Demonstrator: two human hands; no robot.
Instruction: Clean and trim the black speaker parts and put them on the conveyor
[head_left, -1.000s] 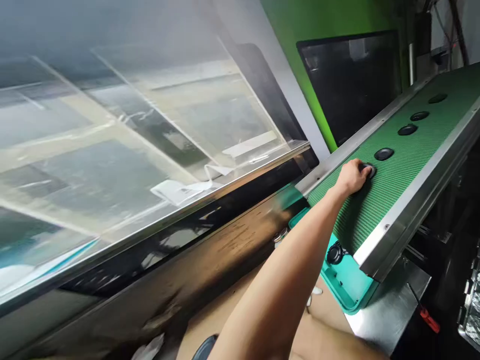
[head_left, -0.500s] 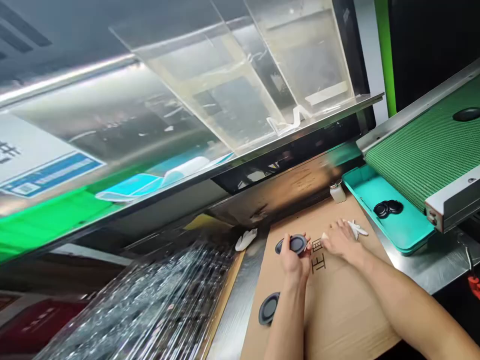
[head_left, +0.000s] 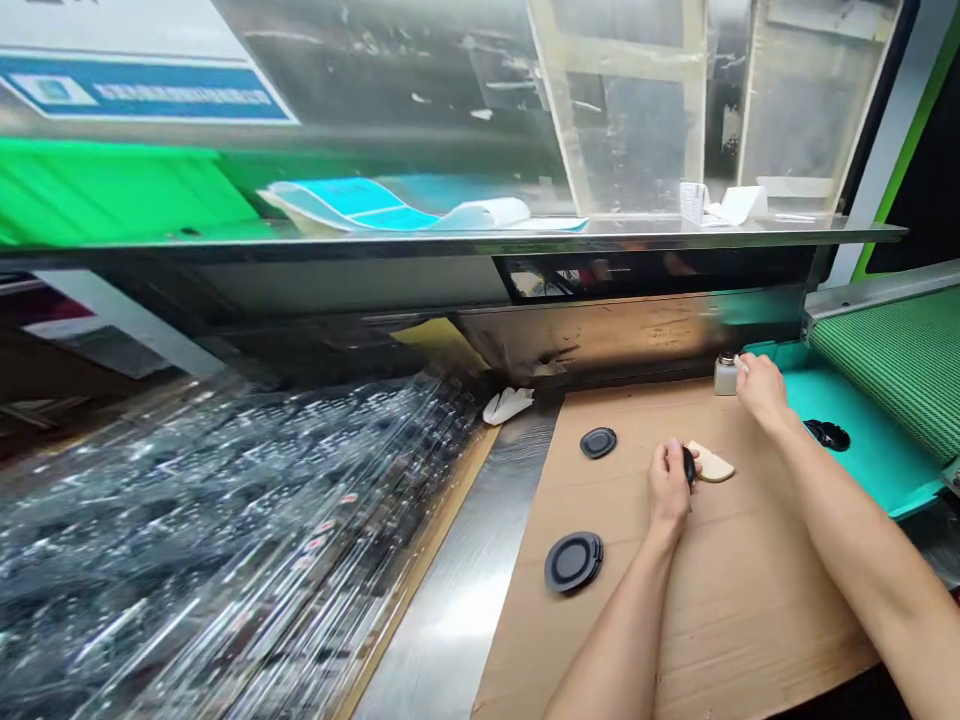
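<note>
My left hand (head_left: pixel 670 490) is closed around a black disc-shaped part (head_left: pixel 689 466), tilted nearly on edge above the cardboard sheet (head_left: pixel 720 600). A beige half-round pad (head_left: pixel 712 464) lies just right of it. My right hand (head_left: pixel 763 385) reaches to the far right of the cardboard, its fingers pinched on a small white piece that looks like cloth (head_left: pixel 742 364). These fingers are beside a small squat bottle (head_left: pixel 726 376) with a metal top; whether they touch it I cannot tell. Two more black discs, one far (head_left: pixel 598 442) and one near (head_left: pixel 574 562), lie on the cardboard's left side.
A teal tray (head_left: pixel 862 450) with black parts (head_left: pixel 828 434) stands at right, below a green conveyor belt (head_left: pixel 900 345). Clear plastic packaging (head_left: pixel 247 560) fills the left. A crumpled white glove-like item (head_left: pixel 508 405) lies behind the metal strip. A shelf (head_left: pixel 450 241) spans overhead.
My view has levelled and turned. My right hand has gone from the cardboard to the bottle, and the white piece has left the cardboard. My left hand has turned the black disc onto its edge.
</note>
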